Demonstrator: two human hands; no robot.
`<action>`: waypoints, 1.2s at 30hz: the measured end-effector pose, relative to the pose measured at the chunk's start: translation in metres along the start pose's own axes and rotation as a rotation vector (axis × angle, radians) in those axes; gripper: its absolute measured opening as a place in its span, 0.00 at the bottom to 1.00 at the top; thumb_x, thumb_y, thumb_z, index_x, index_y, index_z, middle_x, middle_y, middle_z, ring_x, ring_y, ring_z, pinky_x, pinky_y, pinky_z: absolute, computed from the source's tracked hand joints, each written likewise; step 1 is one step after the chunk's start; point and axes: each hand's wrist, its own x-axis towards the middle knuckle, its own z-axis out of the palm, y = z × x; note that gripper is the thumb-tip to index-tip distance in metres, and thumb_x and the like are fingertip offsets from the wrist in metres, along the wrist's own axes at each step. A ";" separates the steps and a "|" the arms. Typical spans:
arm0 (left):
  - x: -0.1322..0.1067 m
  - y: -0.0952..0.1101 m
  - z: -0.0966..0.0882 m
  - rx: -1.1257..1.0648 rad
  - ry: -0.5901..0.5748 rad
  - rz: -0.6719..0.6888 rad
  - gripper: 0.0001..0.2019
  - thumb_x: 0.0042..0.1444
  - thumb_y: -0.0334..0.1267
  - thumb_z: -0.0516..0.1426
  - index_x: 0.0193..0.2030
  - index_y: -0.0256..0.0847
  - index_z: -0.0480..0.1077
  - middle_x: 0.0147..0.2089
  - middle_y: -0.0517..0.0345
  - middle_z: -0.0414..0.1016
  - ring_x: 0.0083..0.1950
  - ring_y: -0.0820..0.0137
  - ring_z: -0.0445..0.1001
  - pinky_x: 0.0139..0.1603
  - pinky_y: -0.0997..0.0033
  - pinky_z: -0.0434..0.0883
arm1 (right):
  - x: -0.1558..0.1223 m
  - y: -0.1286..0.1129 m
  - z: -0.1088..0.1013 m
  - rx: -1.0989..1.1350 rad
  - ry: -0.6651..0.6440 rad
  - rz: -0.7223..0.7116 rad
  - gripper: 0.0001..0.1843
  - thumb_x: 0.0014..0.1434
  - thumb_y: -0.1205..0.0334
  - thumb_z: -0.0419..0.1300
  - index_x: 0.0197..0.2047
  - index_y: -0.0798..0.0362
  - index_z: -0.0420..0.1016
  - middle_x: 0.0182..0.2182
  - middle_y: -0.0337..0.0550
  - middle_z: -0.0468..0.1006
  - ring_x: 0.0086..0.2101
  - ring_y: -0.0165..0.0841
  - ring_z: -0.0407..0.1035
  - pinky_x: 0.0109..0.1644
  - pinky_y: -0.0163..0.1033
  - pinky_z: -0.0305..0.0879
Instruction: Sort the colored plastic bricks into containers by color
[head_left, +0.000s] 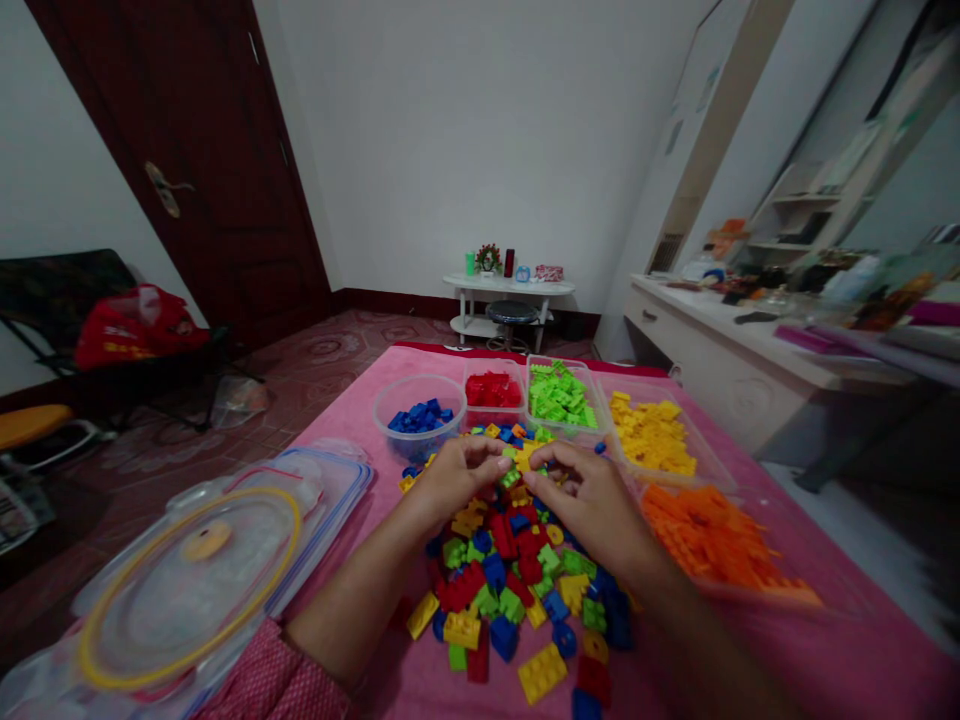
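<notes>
Above a mixed heap of toy bricks (517,540) in red, blue, green and yellow, both hands come together. My left hand (457,480) pinches a small light-green toy brick (511,478) between thumb and fingers. Facing it, my right hand (589,490) is closed with thumb and index finger on a yellow toy brick (526,457). The two bricks appear to touch, but whether they are joined I cannot tell. Some curled right fingers are partly hidden behind the thumb.
Behind the heap stand a round tub of blue bricks (380,412) and boxes of red (493,384), green (561,396) and yellow bricks (651,434). Orange bricks (712,540) fill a box at right. Clear lids (281,590) lie stacked on the pink tablecloth (360,400) at left.
</notes>
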 end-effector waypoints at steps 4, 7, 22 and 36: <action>-0.007 0.004 0.008 -0.143 -0.071 -0.127 0.21 0.42 0.49 0.64 0.38 0.34 0.71 0.29 0.57 0.73 0.28 0.75 0.73 0.28 0.78 0.69 | -0.001 0.000 0.003 0.070 0.018 -0.012 0.04 0.53 0.62 0.58 0.30 0.53 0.67 0.37 0.41 0.73 0.25 0.26 0.64 0.26 0.31 0.59; -0.009 0.004 0.010 -0.176 -0.089 -0.156 0.20 0.43 0.47 0.65 0.38 0.34 0.72 0.31 0.56 0.74 0.30 0.74 0.75 0.30 0.79 0.71 | -0.001 0.001 0.005 0.043 0.046 -0.011 0.04 0.54 0.62 0.58 0.31 0.53 0.67 0.33 0.40 0.74 0.23 0.25 0.63 0.25 0.31 0.58; -0.010 -0.001 0.016 -0.414 -0.179 -0.251 0.16 0.54 0.46 0.58 0.42 0.35 0.72 0.38 0.51 0.76 0.32 0.74 0.76 0.30 0.79 0.72 | -0.002 -0.001 0.000 -0.121 -0.041 -0.118 0.08 0.55 0.68 0.55 0.34 0.51 0.75 0.36 0.40 0.75 0.34 0.30 0.69 0.39 0.34 0.62; -0.010 0.000 0.016 -0.503 -0.174 -0.276 0.15 0.54 0.44 0.59 0.41 0.34 0.73 0.35 0.51 0.77 0.33 0.73 0.76 0.40 0.70 0.74 | -0.002 0.000 0.002 -0.128 -0.047 -0.086 0.09 0.55 0.66 0.56 0.38 0.50 0.75 0.32 0.37 0.75 0.28 0.28 0.66 0.32 0.33 0.59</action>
